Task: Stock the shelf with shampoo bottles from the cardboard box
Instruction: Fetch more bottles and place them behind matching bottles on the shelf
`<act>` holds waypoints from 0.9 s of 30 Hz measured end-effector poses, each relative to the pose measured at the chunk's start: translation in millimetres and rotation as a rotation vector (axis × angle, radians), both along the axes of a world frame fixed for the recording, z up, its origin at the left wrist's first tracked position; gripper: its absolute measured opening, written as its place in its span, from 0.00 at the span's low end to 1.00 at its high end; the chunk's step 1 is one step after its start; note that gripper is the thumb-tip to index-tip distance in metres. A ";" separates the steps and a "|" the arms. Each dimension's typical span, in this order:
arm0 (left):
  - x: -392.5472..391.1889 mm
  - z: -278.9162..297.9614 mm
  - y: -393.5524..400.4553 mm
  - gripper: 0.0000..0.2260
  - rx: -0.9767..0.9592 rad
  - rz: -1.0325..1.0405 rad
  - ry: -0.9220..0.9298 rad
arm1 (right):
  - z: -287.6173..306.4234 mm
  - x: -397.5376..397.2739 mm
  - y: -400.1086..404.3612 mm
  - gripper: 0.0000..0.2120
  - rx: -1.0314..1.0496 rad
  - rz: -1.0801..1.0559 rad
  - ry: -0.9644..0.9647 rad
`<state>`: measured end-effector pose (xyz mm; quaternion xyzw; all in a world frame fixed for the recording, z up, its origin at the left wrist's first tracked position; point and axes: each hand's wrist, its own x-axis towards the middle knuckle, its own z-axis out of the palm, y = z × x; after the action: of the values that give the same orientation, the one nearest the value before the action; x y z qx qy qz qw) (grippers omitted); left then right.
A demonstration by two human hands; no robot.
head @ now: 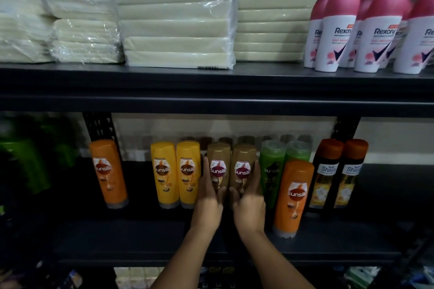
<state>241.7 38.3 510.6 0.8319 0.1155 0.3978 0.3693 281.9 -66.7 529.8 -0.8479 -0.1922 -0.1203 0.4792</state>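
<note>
hands: left hand (207, 204) and right hand (250, 206) each wrapped round a brown shampoo bottle (218, 166), (243, 169), side by side on the dark shelf (141, 239)
neighbours: yellow pair (176, 173) just left, green pair (272, 166) right
up front: orange bottle (293, 197)
top shelf: wrapped pale packs (176, 14), pink-capped deodorants (335, 30)

"Sunsilk" is showing in white on the round labels of the left orange bottle (109, 172), two yellow bottles (175, 173), two brown bottles (231, 169) and the front orange bottle (294, 197); the green bottle (270, 171) is showing "suns". The white deodorants (375, 37) at the upper shelf's right end are reading "Rexona". The black bottles (338, 173) are reading "Shay".
</note>
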 end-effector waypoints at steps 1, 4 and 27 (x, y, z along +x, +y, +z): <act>0.3 0.4 0.1 0.45 0.002 0.001 0.004 | -2.3 1.7 0.5 0.40 0.010 0.008 -0.005; 1.4 1.2 -0.4 0.47 0.030 0.024 0.013 | -3.5 3.5 1.3 0.29 -0.017 0.010 0.031; -2.6 50.0 0.4 0.44 -0.089 -0.039 -0.003 | 25.9 13.3 10.5 0.46 0.229 0.015 -0.074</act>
<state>239.2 38.7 560.6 0.8161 0.1163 0.3862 0.4139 295.2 -56.2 555.7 -0.7812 -0.2010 -0.1693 0.5663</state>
